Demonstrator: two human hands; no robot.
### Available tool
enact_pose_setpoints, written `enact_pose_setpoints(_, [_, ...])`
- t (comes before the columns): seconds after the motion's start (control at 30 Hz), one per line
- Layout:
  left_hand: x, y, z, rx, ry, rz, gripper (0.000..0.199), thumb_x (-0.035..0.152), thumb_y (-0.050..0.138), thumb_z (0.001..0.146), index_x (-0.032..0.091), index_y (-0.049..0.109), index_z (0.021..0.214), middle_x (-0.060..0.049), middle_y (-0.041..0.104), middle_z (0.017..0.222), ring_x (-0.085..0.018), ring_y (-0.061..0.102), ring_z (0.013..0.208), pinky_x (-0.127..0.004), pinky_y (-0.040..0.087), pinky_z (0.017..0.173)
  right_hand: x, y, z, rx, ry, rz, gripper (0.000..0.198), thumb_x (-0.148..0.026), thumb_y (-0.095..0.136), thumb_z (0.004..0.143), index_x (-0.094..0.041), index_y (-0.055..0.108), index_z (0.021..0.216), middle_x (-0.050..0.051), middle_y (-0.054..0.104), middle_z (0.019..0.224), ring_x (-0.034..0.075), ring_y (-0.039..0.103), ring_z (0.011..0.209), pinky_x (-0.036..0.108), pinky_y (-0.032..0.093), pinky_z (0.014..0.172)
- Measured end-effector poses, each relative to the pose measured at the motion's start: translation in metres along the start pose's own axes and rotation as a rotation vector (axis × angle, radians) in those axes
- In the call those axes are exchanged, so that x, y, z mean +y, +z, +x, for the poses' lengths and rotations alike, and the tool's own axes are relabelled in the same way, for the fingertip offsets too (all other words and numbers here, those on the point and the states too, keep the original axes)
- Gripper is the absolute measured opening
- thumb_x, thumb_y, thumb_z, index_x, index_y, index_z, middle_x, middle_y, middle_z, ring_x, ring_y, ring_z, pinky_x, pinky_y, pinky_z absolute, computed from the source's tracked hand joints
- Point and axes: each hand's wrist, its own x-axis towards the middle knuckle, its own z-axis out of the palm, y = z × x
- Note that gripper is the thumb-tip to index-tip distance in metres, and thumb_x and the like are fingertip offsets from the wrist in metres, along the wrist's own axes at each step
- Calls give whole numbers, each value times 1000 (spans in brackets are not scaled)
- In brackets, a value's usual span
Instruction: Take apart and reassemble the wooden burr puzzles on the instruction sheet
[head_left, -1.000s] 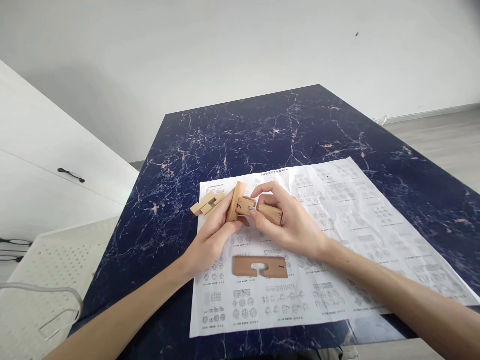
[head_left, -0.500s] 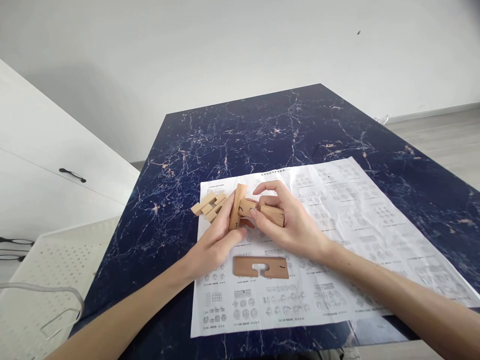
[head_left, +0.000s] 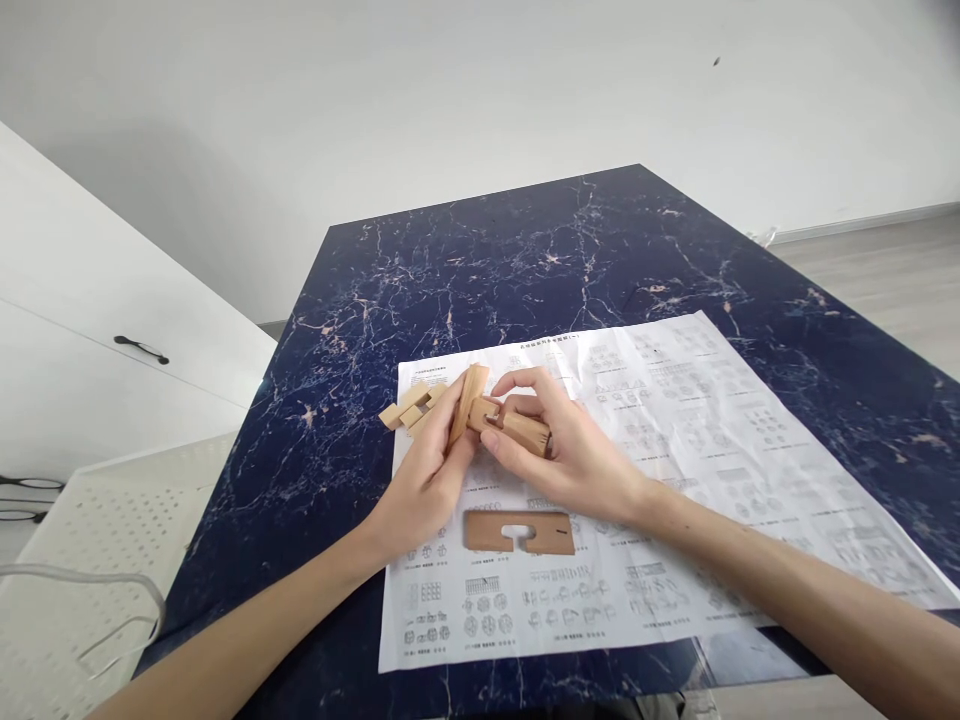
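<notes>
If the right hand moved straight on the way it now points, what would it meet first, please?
Most likely the notched wooden piece just ahead of the wooden block that the right hand grips, then the slanted wooden bar held in the left hand; exact depth is unclear.

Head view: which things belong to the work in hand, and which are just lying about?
Likely part of the work:
held wooden pieces
notched flat piece
printed sheet
perhaps the pale blocks

Probably just lying about:
white cable
perforated white surface
</notes>
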Motion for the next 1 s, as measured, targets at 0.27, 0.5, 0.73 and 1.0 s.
enact_pose_setpoints(0.27, [3,1,-1,188,104,119,57,27,48,113,36,35,167,-6,54,162,-28,46,153,-50,27,133,1,-5,1,127,-64,-94,22,-47,58,109,-25,53,110,-6,55,68,13,46,56,32,37,55])
enact_pose_setpoints(0.5, [4,-1,1,190,51,136,60,26,46,114,35,28,171,-7,48,168,-26,60,137,-44,50,117,2,-6,1,118,-63,-176,23,-45,57,110,-23,58,102,-2,69,71,14,61,59,31,44,56])
enact_pose_setpoints(0.73, [1,-1,2,143,124,157,61,27,44,115,39,24,172,-6,46,170,-29,61,141,-44,60,110,1,-4,0,142,-55,-137,20,-42,59,109,-23,58,102,-4,70,71,12,61,53,29,47,54])
enact_pose_setpoints(1.0, [-4,3,-2,0,237,247,65,19,41,115,45,21,171,3,29,179,-28,15,168,-53,31,136,-3,6,-1,112,-65,-173,18,-39,57,108,-22,58,103,-3,69,71,13,62,55,29,45,54])
